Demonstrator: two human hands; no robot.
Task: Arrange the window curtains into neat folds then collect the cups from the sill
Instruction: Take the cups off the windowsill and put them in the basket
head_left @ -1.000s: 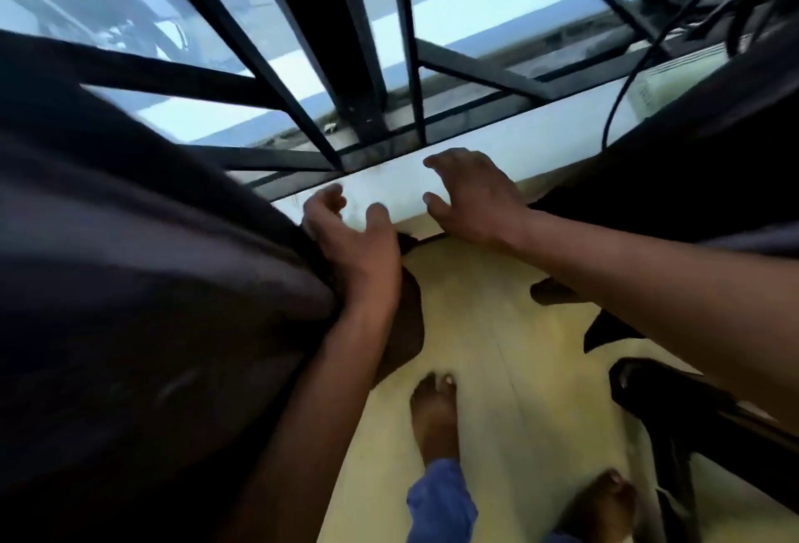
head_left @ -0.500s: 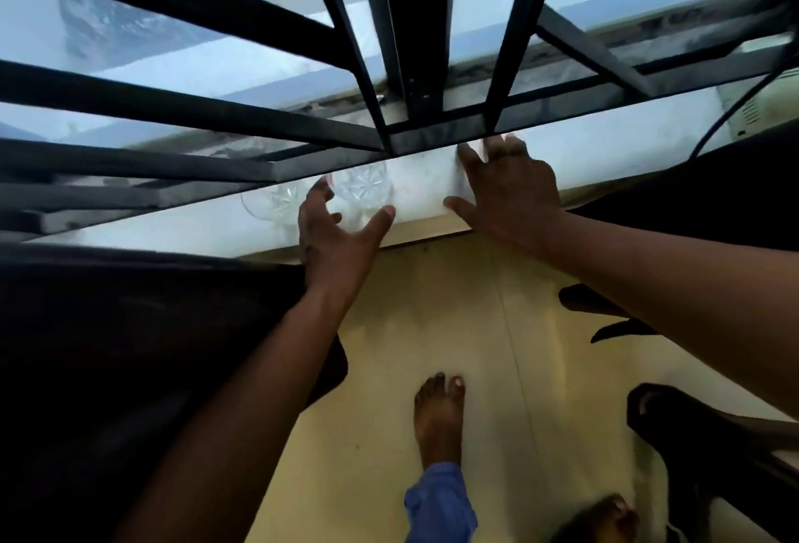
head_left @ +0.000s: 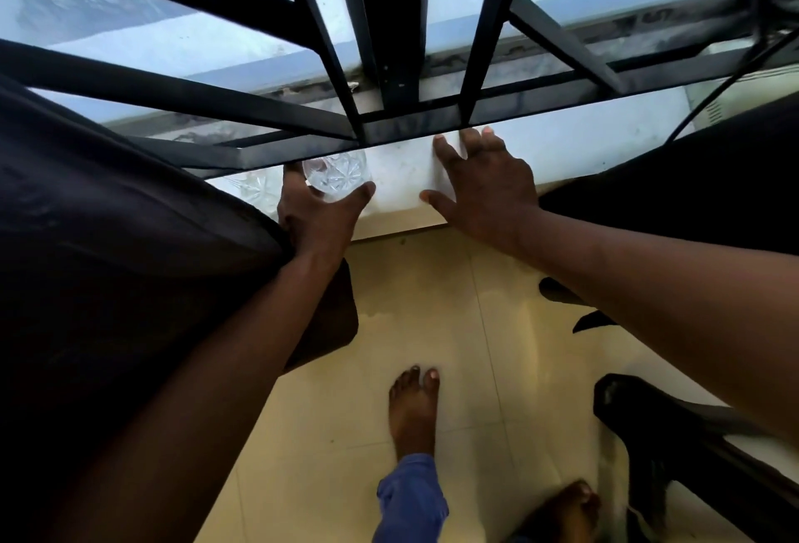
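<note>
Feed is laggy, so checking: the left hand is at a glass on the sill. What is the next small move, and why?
Probably lift that cut-glass cup off the sill: the left hand already curls round it, thumb and fingers either side. A second cup waits beside it by the curtain; the right hand lies flat.

Head-worn view, looking steeply down, close over sill (head_left: 562,144), floor (head_left: 432,326)

Backlit view, dim indoors

You get cool daylight through the window (head_left: 181,45) from 12 o'clock; the curtain (head_left: 108,261) at 9 goes near black, the floor (head_left: 432,304) shows soft sheen, and the bars (head_left: 389,23) splay with wide-angle distortion.
</note>
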